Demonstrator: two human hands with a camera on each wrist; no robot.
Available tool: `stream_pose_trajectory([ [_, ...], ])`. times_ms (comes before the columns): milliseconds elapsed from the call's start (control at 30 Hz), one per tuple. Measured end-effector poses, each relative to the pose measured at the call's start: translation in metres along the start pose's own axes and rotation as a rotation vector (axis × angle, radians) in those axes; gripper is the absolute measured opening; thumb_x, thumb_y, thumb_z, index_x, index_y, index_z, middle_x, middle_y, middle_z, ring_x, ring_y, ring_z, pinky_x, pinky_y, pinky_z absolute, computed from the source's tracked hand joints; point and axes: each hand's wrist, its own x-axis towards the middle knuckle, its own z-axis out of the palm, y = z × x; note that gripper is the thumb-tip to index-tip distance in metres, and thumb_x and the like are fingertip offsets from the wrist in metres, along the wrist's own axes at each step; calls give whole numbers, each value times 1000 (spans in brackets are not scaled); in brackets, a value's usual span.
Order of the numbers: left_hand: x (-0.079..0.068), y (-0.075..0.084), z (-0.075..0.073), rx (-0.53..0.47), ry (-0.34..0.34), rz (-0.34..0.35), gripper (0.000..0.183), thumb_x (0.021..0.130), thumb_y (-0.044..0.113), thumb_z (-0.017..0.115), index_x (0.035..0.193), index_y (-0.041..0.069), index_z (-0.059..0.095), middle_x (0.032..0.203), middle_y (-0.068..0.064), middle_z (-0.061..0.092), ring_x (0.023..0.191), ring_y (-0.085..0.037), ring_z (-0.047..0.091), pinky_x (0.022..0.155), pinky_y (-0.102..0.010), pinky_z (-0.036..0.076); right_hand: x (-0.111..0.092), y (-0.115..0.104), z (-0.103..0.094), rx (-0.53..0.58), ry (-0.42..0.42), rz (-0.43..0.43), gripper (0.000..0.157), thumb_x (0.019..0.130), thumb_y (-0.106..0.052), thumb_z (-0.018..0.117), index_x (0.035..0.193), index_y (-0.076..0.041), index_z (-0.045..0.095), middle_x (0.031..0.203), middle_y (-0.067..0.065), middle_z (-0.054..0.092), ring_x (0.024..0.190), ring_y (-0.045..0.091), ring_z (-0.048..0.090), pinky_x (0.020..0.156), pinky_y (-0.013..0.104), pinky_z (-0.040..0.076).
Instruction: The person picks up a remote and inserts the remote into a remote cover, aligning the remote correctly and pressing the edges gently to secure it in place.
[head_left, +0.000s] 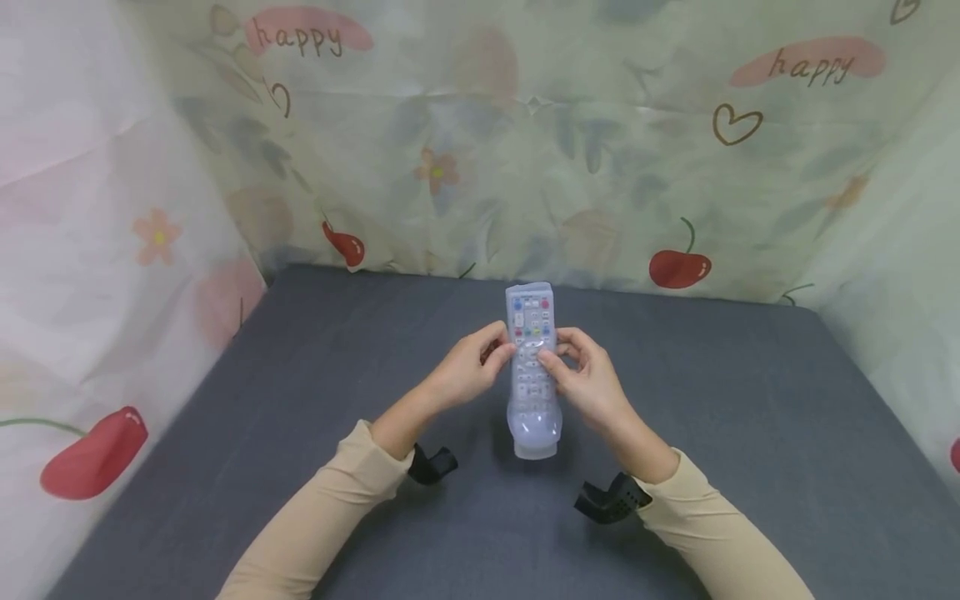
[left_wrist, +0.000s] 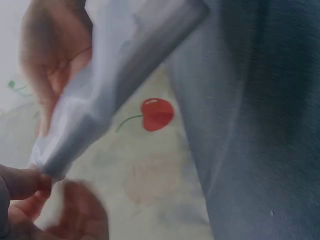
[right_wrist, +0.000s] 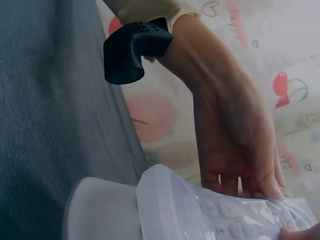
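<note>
A white remote control with small coloured buttons is held upright above the dark table, inside a clear, loose plastic cover. Its plain lower end sticks out past the cover's flared edge. On the left side, my left hand pinches the cover's edge between thumb and fingers; the left wrist view shows this pinch at the cover's far end. My right hand grips the opposite side, thumb across the front buttons and fingers behind. In the right wrist view the left hand appears across the remote.
The dark grey cloth-covered table lies below both hands. Patterned fabric with cherries, hearts and flowers hangs behind it and along both sides. Black wrist mounts jut inward from the two beige sleeves.
</note>
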Motion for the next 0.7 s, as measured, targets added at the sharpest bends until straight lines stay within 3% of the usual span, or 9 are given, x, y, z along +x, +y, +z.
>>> stream_pose_trajectory([
  [167, 0, 0, 1, -187, -9, -39, 16, 97, 7, 47, 83, 0, 42, 101, -18, 52, 95, -27, 62, 77, -33, 56, 1, 0, -5, -11, -63, -17, 38, 93, -11, 56, 128, 1, 48, 96, 13, 60, 74, 4, 61, 67, 27, 56],
  [300, 0, -3, 1, -337, -14, -102, 15, 96, 6, 48, 85, -2, 42, 103, -20, 56, 93, -27, 66, 79, -38, 56, 1, 1, -8, 2, -121, -19, 43, 92, -9, 57, 132, 3, 46, 96, 11, 59, 73, 4, 63, 69, 30, 57],
  [400, 0, -6, 0, -417, -15, -124, 14, 95, 5, 49, 86, -2, 42, 101, -18, 56, 92, -24, 65, 81, -39, 56, 2, 0, -9, 11, -170, -18, 47, 92, -6, 57, 135, 3, 44, 104, 18, 57, 73, 6, 65, 71, 32, 58],
  [567, 0, -7, -3, -504, -32, -134, 12, 94, 4, 51, 92, -1, 41, 103, -19, 56, 91, -20, 64, 81, -40, 55, 2, -2, -14, 2, -229, 4, 51, 91, -5, 58, 138, 2, 41, 117, 26, 52, 76, 9, 67, 76, 37, 57],
  [700, 2, -6, -4, -536, -45, -170, 20, 94, 6, 52, 107, 1, 38, 116, -26, 57, 90, -18, 65, 82, -41, 55, 1, -5, -16, -13, -251, 12, 52, 90, -4, 59, 138, 2, 40, 119, 27, 52, 77, 12, 68, 77, 39, 57],
])
